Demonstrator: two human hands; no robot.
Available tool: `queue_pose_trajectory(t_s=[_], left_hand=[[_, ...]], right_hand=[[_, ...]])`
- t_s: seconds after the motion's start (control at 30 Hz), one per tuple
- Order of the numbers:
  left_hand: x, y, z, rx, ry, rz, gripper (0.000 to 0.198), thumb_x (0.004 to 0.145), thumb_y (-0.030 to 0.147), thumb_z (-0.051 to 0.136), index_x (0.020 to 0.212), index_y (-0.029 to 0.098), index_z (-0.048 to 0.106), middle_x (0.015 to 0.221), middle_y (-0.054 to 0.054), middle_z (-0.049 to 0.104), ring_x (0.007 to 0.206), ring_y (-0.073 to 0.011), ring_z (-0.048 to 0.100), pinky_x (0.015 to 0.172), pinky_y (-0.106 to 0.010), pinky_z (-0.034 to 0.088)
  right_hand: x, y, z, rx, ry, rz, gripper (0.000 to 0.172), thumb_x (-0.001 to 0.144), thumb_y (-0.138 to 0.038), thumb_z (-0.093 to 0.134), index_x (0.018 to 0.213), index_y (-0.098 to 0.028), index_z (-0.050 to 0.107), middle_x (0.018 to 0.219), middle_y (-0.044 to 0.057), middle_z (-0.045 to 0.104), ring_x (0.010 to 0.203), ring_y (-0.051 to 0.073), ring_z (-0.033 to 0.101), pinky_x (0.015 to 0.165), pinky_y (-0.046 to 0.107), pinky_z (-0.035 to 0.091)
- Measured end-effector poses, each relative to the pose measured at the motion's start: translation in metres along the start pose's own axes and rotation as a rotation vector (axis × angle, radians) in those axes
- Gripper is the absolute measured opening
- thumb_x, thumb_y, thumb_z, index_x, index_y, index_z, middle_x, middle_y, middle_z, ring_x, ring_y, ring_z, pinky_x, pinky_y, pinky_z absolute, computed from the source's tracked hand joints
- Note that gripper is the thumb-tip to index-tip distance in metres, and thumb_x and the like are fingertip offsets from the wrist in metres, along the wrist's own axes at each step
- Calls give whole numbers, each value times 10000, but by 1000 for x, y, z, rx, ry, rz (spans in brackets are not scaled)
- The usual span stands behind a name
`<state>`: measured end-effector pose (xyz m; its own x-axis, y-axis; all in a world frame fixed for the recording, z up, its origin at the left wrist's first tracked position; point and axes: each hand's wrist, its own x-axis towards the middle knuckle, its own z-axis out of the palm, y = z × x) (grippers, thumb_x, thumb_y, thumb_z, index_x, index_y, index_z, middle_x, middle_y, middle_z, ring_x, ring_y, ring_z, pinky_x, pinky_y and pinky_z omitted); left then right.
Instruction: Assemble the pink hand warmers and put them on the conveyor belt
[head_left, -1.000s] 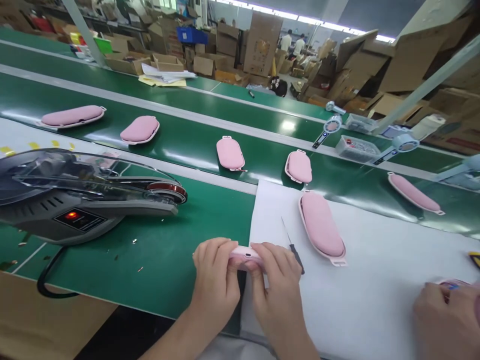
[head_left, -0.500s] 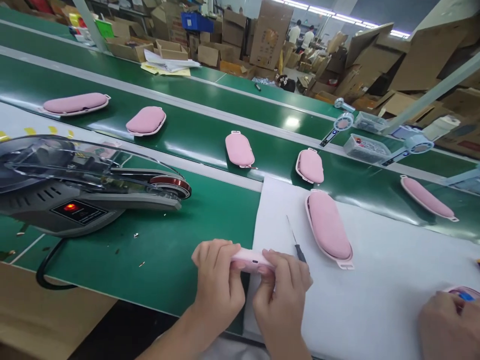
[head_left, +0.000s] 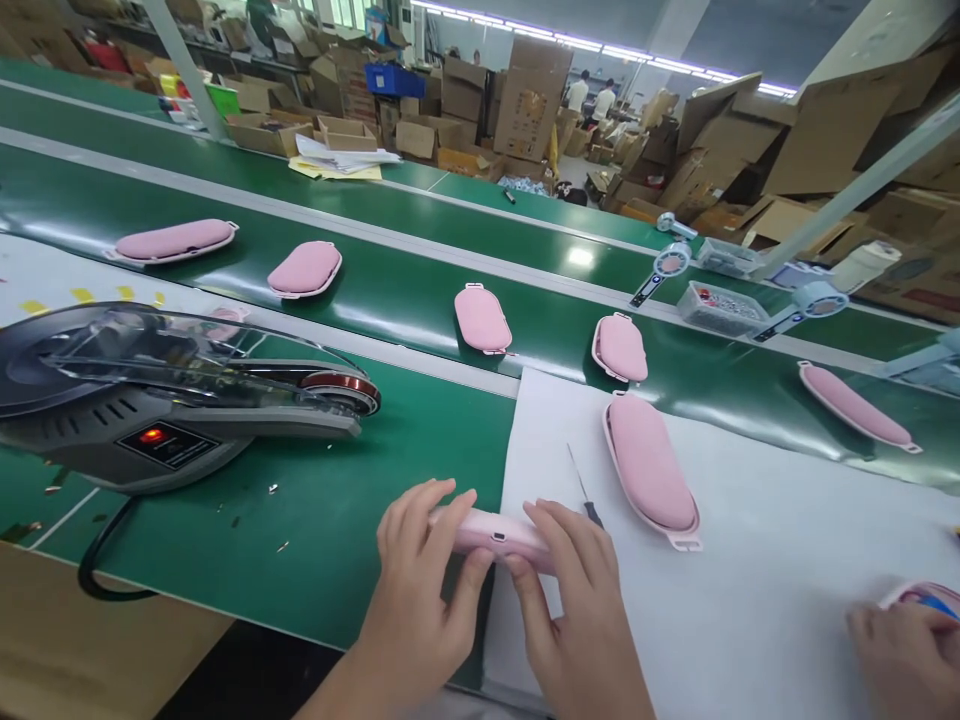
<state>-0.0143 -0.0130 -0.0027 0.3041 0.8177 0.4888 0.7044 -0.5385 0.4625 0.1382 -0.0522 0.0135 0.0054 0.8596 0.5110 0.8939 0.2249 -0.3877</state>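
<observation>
The pink piece (head_left: 501,524) lay at the near side, its long axis going left to right, between our left hand (head_left: 420,575) and right hand (head_left: 581,580), equally near, the fingers clamped on both its ends. We counted five padded pink cases (head_left: 482,320) on the green belt (head_left: 397,290), one on the white cloth (head_left: 742,560), one screwdriver (head_left: 592,513).

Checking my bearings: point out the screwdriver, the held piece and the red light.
Screwdriver (head_left: 592,512), head view: handle.
Held piece (head_left: 517,538), head view: side near the port.
Red light (head_left: 152,435), head view: lit centre.
</observation>
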Motion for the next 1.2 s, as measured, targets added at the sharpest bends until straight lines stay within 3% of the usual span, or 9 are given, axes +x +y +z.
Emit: queue_pose_trajectory(t_s=[0.17,0.37,0.53,0.7,0.9,1.2], left_hand=[[2,-4,-12,-72,-46,-11,397,879,254,532,1261,207,435,1173,-98,599,1138,-252,515,933,-423,454],[5,-16,-36,-145,-256,-34,448,804,347,649,1214,256,493,1183,-78,624,1109,-256,581,885,-391,540],[1,-22,-38,-235,-345,-64,488,738,323,723,1177,239,527,1174,-88,616,1088,-252,592,879,-359,552],[2,-18,-34,-291,-298,-24,274,829,236,629,1086,215,538,1090,-71,614,1059,-194,576,897,-297,519],[15,-5,-30,-327,-250,64,237,855,49,505,1045,188,536,1037,-54,597,1036,-146,530,922,-250,454],[19,4,-6,-97,-49,68,213,812,82,486,980,198,547,940,-45,642,860,-201,538,778,-379,349]], right_hand=[[-1,5,-8,-15,-35,-95,219,920,-214,505,1123,-149,554,1092,119,581,1014,228,514,823,366,478],[-9,15,-16,94,-129,-233,205,855,-132,582,1056,-166,581,1028,89,628,958,206,565,812,345,508],[-10,13,-19,150,-193,-220,185,845,-129,583,1022,-181,578,997,73,652,945,202,583,801,332,528],[-8,9,-22,56,-129,-42,286,909,-309,545,1135,-134,547,995,101,628,951,214,562,769,330,519],[2,0,-13,69,-102,-32,205,952,-207,456,1108,-118,555,1047,99,592,1005,190,517,865,310,439],[7,-3,10,15,76,7,196,917,-154,437,1051,-129,578,949,88,642,892,207,553,798,355,385]])
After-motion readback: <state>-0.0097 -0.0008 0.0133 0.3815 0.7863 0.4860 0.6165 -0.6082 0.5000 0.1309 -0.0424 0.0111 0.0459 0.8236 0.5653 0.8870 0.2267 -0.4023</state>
